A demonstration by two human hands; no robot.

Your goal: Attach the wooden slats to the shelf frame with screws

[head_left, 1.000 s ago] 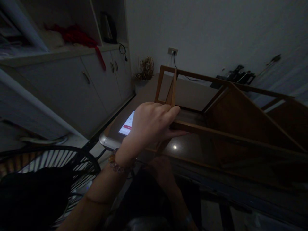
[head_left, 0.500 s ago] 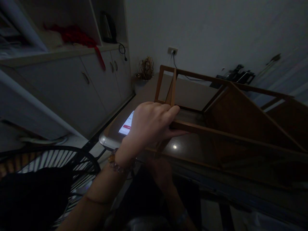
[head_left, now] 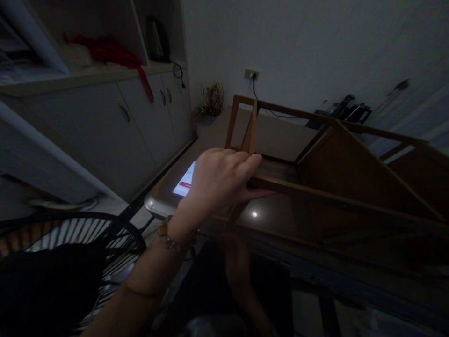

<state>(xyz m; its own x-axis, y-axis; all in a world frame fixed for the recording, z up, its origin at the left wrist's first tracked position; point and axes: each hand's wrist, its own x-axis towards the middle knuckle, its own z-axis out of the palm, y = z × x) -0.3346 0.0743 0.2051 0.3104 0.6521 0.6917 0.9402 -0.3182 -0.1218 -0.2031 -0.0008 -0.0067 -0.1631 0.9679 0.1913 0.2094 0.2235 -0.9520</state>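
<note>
A brown wooden shelf frame (head_left: 291,183) with open sides and inner boards lies across the table (head_left: 206,145). My left hand (head_left: 224,175), with a bead bracelet on its wrist, is closed around the near end of the frame, fingers over the top and thumb below the rail. Lower down, in shadow at the table's near edge, is my right hand (head_left: 236,257), close under the frame's bottom rail. Its fingers are dark and smeared, so I cannot see whether they hold anything. A lit phone (head_left: 184,182) rests on the table, partly covered by my left hand.
White cabinets (head_left: 101,117) line the left, with a red cloth (head_left: 108,51) and a kettle (head_left: 157,40) on their shelf. A black chair (head_left: 115,234) stands at lower left. Behind are a dried plant (head_left: 213,100), a wall socket (head_left: 251,74) and dark objects (head_left: 345,112).
My right hand has drawn slightly down, away from the frame's lower rail. My left hand and the shelf frame stay where they were.
</note>
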